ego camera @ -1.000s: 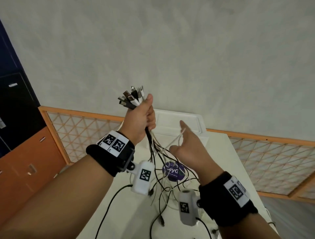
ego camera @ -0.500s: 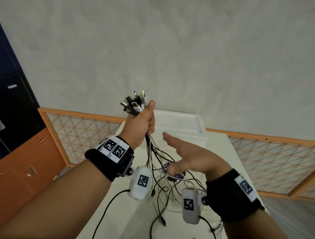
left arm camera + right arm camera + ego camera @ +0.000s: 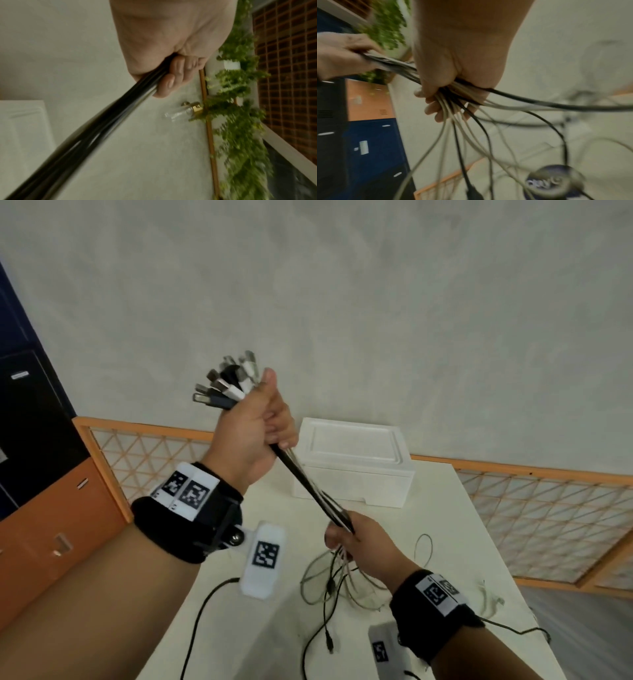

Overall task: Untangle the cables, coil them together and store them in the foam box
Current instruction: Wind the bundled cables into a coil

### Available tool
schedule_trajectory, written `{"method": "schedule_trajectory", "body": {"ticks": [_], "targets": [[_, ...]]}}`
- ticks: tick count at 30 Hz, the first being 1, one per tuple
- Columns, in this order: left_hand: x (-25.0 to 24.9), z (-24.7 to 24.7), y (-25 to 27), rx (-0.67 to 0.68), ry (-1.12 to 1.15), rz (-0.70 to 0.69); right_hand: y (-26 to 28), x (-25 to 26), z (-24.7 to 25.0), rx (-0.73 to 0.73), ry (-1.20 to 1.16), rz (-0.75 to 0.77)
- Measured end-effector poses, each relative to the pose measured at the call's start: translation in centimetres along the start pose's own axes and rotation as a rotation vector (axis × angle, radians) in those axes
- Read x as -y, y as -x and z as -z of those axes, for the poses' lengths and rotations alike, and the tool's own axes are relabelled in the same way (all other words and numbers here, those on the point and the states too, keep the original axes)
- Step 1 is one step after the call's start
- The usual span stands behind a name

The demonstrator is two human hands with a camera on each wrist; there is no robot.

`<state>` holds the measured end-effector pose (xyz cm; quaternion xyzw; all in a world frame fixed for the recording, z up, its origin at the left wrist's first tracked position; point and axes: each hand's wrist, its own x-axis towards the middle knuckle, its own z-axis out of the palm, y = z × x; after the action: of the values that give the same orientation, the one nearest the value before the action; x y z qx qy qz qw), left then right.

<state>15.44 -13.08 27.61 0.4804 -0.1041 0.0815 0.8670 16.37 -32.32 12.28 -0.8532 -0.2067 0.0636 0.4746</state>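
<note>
My left hand (image 3: 263, 422) is raised and grips a bundle of black and white cables (image 3: 310, 487) just below their USB plugs (image 3: 226, 385), which fan out above the fist. The bundle runs taut down to my right hand (image 3: 346, 541), which is closed around it lower down. Below that hand the loose cable ends (image 3: 329, 583) spread over the white table (image 3: 445, 542). The white foam box (image 3: 352, 463) stands behind the hands at the table's far edge. In the left wrist view the curled fingers (image 3: 176, 75) wrap the dark cables (image 3: 96, 129). The right wrist view shows the strands (image 3: 464, 121) fanning out below the fist.
An orange lattice railing (image 3: 531, 508) borders the table at the back and right. An orange and black cabinet (image 3: 41, 474) stands to the left. A round dark blue object (image 3: 554, 181) lies on the table under the loose cables. Thin wrist-camera leads (image 3: 202, 621) trail across the table.
My right hand, open half a second ago, has closed round the bundle and moved down it, pulling the cables taut. The left hand has risen and tilted its plugs to the left.
</note>
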Motion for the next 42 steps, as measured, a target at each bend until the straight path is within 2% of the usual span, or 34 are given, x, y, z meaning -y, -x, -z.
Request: {"method": "schedule_trajectory", "body": {"ticks": [4, 7, 11, 13, 15, 17, 18, 20, 22, 24, 27, 29, 31, 32, 35, 39, 42], "targets": [[-0.3, 3.6, -1.2, -0.111, 0.063, 0.01, 1.2, -2.2, 2.0, -0.029, -0.079, -0.039], [1.8, 6.8, -1.9, -0.199, 0.005, 0.031, 1.7, -1.0, 4.2, -0.054, -0.182, -0.035], [5.6, 9.5, -2.3, -0.349, -0.169, 0.077, 2.6, 2.9, 6.7, 0.047, 0.174, 0.17], [7.1, 9.7, -2.2, -0.402, -0.215, 0.092, 3.0, 4.9, 7.1, 0.074, 0.249, 0.215], [7.3, 9.4, -2.2, -0.44, -0.157, 0.09, 2.8, 4.8, 7.2, 0.05, 0.128, 0.114], [6.7, 8.7, -2.4, -0.434, -0.011, 0.065, 2.4, 2.6, 7.1, 0.012, -0.104, -0.107], [6.4, 8.1, -2.3, -0.406, 0.059, 0.052, 2.4, 1.4, 6.8, 0.022, -0.097, -0.191], [6.3, 6.4, -1.8, -0.324, 0.143, 0.046, 2.0, -0.7, 5.7, 0.174, 0.225, -0.325], [7.1, 4.7, -1.2, -0.271, 0.16, 0.059, 1.0, -2.0, 4.7, 0.279, 0.546, -0.385], [8.1, 3.4, -0.7, -0.262, 0.118, 0.071, 0.2, -1.2, 4.3, 0.229, 0.553, -0.323], [9.1, 2.5, -0.3, -0.235, 0.019, 0.084, -0.8, 1.6, 4.1, 0.105, 0.115, -0.073], [9.5, 2.4, -0.1, -0.177, -0.103, 0.075, -1.0, 3.8, 3.5, 0.259, -0.024, 0.037], [9.3, 2.6, 0.0, -0.13, -0.264, 0.04, -1.2, 5.0, 3.1, 0.438, 0.019, 0.093], [9.1, 2.9, 0.1, -0.123, -0.306, 0.029, -1.2, 5.3, 3.4, 0.471, 0.058, 0.068], [8.6, 4.2, 0.1, -0.152, -0.35, 0.025, -0.4, 5.9, 5.0, 0.351, 0.163, -0.046], [8.7, 3.7, 1.2, -0.08, -0.564, 0.11, -0.3, 7.4, 2.4, 0.117, 0.165, 0.028], [8.6, 1.8, 1.7, -0.035, -0.519, 0.113, -1.2, 6.2, -1.1, -0.004, 0.012, 0.06]]}}
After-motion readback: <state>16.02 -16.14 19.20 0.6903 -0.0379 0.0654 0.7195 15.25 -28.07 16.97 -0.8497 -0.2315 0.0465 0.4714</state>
